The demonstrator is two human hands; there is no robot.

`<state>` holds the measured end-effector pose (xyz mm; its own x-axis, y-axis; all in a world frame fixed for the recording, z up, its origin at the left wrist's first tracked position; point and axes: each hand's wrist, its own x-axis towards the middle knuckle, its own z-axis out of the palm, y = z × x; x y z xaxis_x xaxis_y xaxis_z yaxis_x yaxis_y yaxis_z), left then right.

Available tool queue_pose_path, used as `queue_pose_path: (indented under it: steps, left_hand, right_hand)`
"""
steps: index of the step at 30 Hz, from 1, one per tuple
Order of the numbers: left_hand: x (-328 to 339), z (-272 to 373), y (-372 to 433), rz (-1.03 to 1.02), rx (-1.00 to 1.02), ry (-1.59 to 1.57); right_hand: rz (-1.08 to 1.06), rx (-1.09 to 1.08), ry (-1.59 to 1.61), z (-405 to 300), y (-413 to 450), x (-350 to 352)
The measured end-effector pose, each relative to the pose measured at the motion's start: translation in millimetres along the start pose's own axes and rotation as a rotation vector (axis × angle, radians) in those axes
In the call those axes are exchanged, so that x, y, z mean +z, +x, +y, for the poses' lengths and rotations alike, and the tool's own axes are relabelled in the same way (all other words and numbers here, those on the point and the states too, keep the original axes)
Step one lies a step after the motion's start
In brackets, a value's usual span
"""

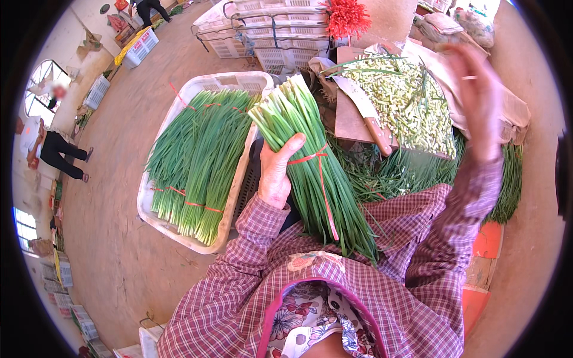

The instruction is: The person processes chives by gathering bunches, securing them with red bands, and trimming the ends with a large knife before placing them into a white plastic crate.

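Note:
A bunch of garlic chives (331, 192) leans across my lap, tied at its middle with red tape whose loose end hangs over the leaves. My left hand (277, 170) grips it just above the tie, thumb across the front, with the pale cut stems pointing up and away. Raised at the right, my right hand (474, 89) is blurred by motion; a ring shows on one finger and no held thing is visible. Below and left of it, a wooden-handled knife (358, 100) lies on a board (347, 118) heaped with chopped pale stem ends (407, 98).
Left of me stands a white plastic crate (145, 197) packed with tied chive bunches (201, 156). Loose chives (403, 172) lie below the board. Stacked crates (286, 33) and a red bundle of ties (347, 18) stand ahead. A person (58, 147) is at far left, another (150, 9) farther back.

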<state>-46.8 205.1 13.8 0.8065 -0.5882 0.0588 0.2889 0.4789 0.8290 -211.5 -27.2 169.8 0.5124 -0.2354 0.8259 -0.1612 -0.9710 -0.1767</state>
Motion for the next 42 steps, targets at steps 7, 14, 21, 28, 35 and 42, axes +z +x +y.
queue_pose_path:
  steps: [7,14,21,28,35,42]
  left_hand:
    - [16,-4,-5,-0.021,-0.002,0.019]
    - [19,-6,-4,0.024,-0.014,0.067]
    - [20,-3,-7,0.008,-0.004,0.05]
    - [21,-1,-7,-0.019,0.024,0.067]
    - [-2,-5,2,-0.047,-0.015,-0.074]
    - [-21,-9,10,-0.033,0.01,-0.115]
  right_hand:
    - [-0.116,0.062,0.484,-108,-36,94]
    - [-0.133,0.056,0.157,-122,-41,113]
    - [-0.089,0.019,0.173,-120,-40,118]
    - [0.23,-0.059,0.386,-108,-11,106]
    - [0.51,0.065,-0.121,5,40,-15]
    - [0.056,-0.074,0.024,29,-11,6]
